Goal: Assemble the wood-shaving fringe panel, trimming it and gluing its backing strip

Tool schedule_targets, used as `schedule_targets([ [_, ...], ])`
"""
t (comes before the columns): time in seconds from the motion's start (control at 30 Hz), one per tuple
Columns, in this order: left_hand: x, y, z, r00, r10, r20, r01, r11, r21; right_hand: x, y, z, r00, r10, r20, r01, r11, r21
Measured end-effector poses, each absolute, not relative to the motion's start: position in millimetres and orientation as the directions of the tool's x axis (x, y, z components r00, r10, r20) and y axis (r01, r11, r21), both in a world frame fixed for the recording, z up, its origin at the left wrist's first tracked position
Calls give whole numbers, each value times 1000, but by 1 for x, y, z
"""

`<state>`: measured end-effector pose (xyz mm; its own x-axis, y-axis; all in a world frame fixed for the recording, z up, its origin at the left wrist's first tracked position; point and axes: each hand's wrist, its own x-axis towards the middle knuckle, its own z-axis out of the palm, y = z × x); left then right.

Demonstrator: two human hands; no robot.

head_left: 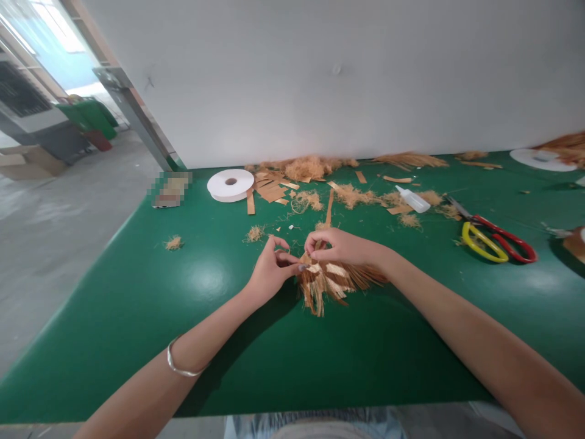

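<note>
A bundle of brown fibre strands with pale woven patches [336, 277] lies on the green table, its frayed ends fanned toward me and to the right. My left hand [274, 268] pinches the bundle's left edge between thumb and fingers. From above, my right hand [340, 245] grips its top with bent fingers, partly covering it. Just beyond the right hand a narrow brown strip [329, 207] points away from me. Exactly what lies between the fingertips of each hand is partly hidden.
Scissors with yellow and red handles [498, 238] lie at the right, near a white squeeze bottle [414, 199]. A white tape roll [230, 185] sits at the back left. Brown strips [270, 186] and fibre tufts [308, 167] are scattered before the white wall [320, 79].
</note>
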<state>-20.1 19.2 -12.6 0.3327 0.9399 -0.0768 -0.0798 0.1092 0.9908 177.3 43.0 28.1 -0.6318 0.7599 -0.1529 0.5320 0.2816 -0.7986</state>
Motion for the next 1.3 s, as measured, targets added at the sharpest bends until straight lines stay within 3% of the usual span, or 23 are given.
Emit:
schedule_targets([
  [0.17, -21, 19, -14, 342, 938, -53, -74, 83, 994, 177, 42, 32, -619, 777, -117, 483, 260, -836],
  [0.4, -21, 19, -16, 344, 938, -38, -78, 69, 995, 182, 49, 34, -468, 883, 35, 176, 132, -976],
  [0.47, -21, 19, -16, 345, 938, -43, -72, 72, 995, 184, 52, 30, -422, 905, 57, 156, 134, -979],
  [0.53, -21, 19, -16, 346, 937, -46, -61, 72, 996, 185, 53, 28, -352, 928, 124, 353, 254, -900],
  [0.63, -22, 19, -16, 343, 938, -47, -40, 64, 997, 184, 48, 29, -294, 906, 303, 696, 420, -582],
  [0.7, -22, 19, -15, 342, 938, -45, -46, 65, 997, 182, 41, 33, -359, 852, 381, 772, 500, -392],
  [0.8, -21, 19, -15, 337, 941, -42, -66, 68, 996, 176, 33, 38, -518, 792, 323, 749, 602, -277],
  [0.9, -21, 19, -15, 336, 941, -47, -79, 78, 994, 170, 30, 38, -623, 763, 174, 667, 634, -391],
  [1.0, -21, 20, -16, 340, 939, -56, -82, 89, 993, 165, 31, 34, -653, 746, 132, 615, 624, -482],
  [1.3, -22, 18, -15, 343, 938, -53, -70, 82, 994, 169, 40, 31, -603, 733, 314, 569, 672, -474],
])
